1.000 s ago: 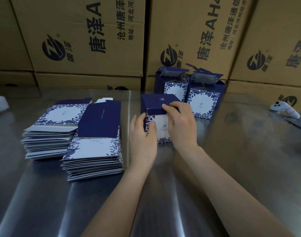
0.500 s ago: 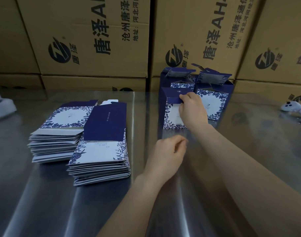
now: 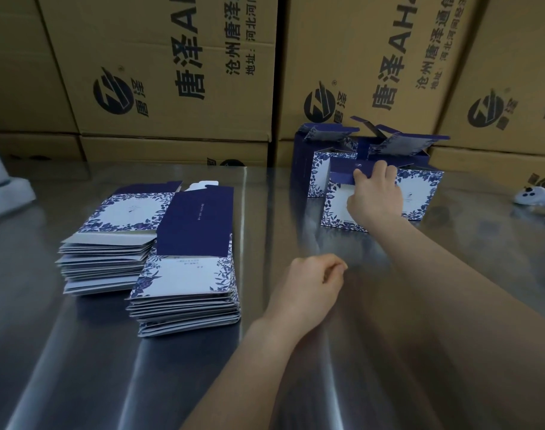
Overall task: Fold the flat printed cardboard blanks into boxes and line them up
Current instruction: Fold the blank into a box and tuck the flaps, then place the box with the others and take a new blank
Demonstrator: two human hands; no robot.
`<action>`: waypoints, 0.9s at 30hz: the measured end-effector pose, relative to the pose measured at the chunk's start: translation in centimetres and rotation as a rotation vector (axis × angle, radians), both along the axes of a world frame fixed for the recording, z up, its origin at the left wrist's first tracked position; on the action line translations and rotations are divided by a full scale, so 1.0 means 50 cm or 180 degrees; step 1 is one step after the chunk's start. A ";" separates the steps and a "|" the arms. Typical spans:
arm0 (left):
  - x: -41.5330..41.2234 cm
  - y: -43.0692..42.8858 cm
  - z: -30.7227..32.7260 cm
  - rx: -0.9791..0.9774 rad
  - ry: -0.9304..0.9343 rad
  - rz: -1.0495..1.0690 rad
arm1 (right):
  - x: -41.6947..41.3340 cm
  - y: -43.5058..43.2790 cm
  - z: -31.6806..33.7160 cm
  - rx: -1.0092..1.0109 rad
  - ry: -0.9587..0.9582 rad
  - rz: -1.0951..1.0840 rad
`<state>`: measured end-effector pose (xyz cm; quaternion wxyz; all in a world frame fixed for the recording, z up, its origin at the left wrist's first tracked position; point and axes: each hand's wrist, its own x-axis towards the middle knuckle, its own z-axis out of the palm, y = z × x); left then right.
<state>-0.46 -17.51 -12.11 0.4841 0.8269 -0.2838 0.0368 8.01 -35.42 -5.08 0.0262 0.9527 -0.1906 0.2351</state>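
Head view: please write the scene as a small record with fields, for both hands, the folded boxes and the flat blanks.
right hand: grips the top edge of the front box
left hand: loosely curled, holds nothing, over the steel table
back boxes: at least two behind the front box, top flaps open
flat blanks: two stacks side by side, left of the hands
behind: brown cartons
far right: white controller

A shiny steel worktop (image 3: 79, 367) reflects soft light; tall brown cartons (image 3: 172, 57) printed with black logos stand stacked along its far edge.
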 end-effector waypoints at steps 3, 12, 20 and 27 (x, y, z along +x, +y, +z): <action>0.000 -0.001 0.000 0.0065 0.0070 -0.0039 | 0.005 -0.016 0.001 -0.0161 0.0209 -0.0019; 0.001 -0.001 -0.003 0.0209 0.0127 -0.0090 | 0.023 -0.049 0.004 0.0102 0.0646 0.0144; -0.001 0.001 -0.001 0.0272 0.0152 -0.0111 | 0.047 -0.065 0.020 0.0572 0.0916 0.0411; -0.003 0.003 0.001 0.0276 0.0159 -0.0097 | 0.055 -0.082 -0.009 0.0807 0.1125 0.0412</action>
